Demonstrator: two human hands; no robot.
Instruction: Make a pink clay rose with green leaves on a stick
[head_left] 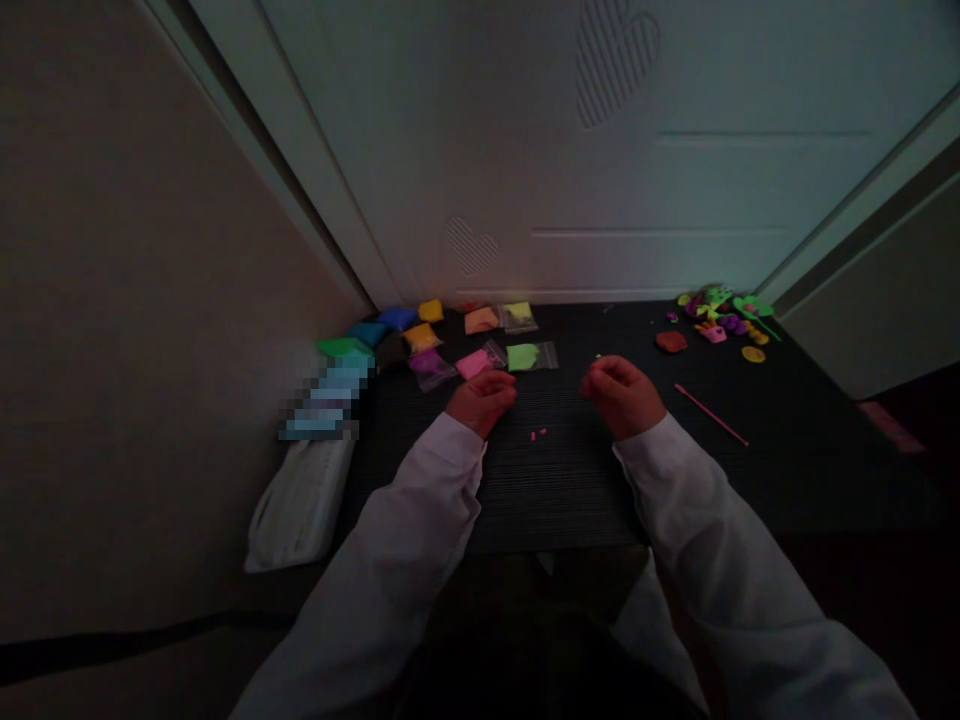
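Note:
Both my hands rest over a dark ribbed mat (570,480) in dim light, sleeves white. My left hand (482,399) is curled closed, just below a pink clay bag (474,363). My right hand (621,393) is also curled, fingers pinched together; what it holds, if anything, is too small to make out. Two tiny pink clay bits (538,434) lie on the mat between my wrists. A green clay bag (529,356) sits just beyond my hands.
Several coloured clay bags (420,337) lie at the mat's far left. Small clay figures and tools (721,318) sit at the far right, with a red clay lump (671,342) and a thin pink stick (710,414). A white bag (300,505) lies left. A white door (585,150) stands behind.

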